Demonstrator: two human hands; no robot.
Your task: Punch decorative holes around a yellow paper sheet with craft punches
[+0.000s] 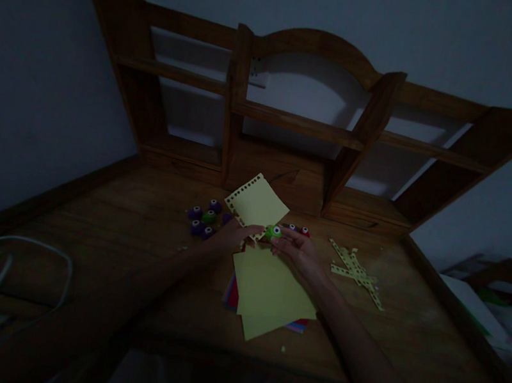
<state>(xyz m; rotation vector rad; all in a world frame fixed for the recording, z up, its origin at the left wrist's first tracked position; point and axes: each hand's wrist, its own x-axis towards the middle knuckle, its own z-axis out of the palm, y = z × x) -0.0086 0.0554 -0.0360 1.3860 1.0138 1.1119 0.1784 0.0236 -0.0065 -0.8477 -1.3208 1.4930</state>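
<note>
Over the middle of the desk, my right hand [298,249] is closed around a small green craft punch [273,232] with a white, dark-centred top. My left hand [232,234] pinches the lower corner of a pale yellow paper sheet [259,202]; its fingers are partly hidden. A row of punched holes runs along that sheet's upper left edge, and its lower edge meets the green punch. Below both hands lies a stack of yellow sheets [269,291], with red and blue sheets showing underneath. The dim light blurs fine detail.
Several purple punches [196,227] and another green punch [208,216] stand left of my left hand. A red punch [304,231] is behind my right hand. Punched yellow strips [354,273] lie at right. A wooden shelf unit [284,163] backs the desk; a white cable [68,272] loops at left.
</note>
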